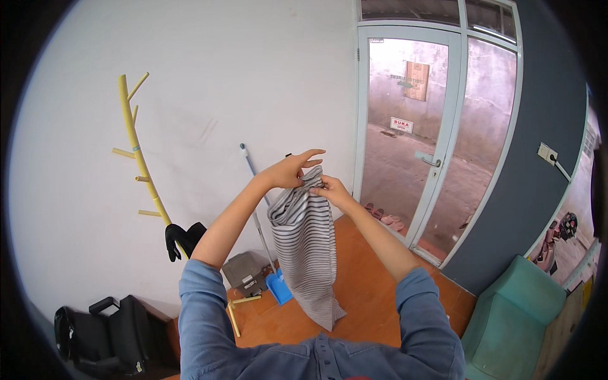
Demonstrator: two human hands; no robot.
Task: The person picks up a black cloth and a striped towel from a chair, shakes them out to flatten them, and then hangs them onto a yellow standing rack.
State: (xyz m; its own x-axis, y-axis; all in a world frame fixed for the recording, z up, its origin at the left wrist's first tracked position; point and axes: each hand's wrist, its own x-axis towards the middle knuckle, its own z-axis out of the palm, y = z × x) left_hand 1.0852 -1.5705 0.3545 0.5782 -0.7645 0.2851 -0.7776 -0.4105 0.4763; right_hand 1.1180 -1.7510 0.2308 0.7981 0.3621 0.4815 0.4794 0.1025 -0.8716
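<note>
A grey-and-white striped garment (305, 253) hangs in loose folds in front of me, bunched at its top and narrowing toward the floor. My left hand (288, 171) is at the bunched upper edge, its thumb against the fabric while a couple of fingers stretch out to the right above it. Just to the right, my right hand (332, 192) pinches the same upper edge between thumb and fingers. The garment's exact kind cannot be made out from the folds.
A yellow coat stand (136, 142) with a black item (182, 239) on it leans at the left. Behind the garment are a grey bin (244, 271) and a blue dustpan (278, 286). A black bag (120, 332), a glass door (411, 139) and a green seat (513, 310) surround me.
</note>
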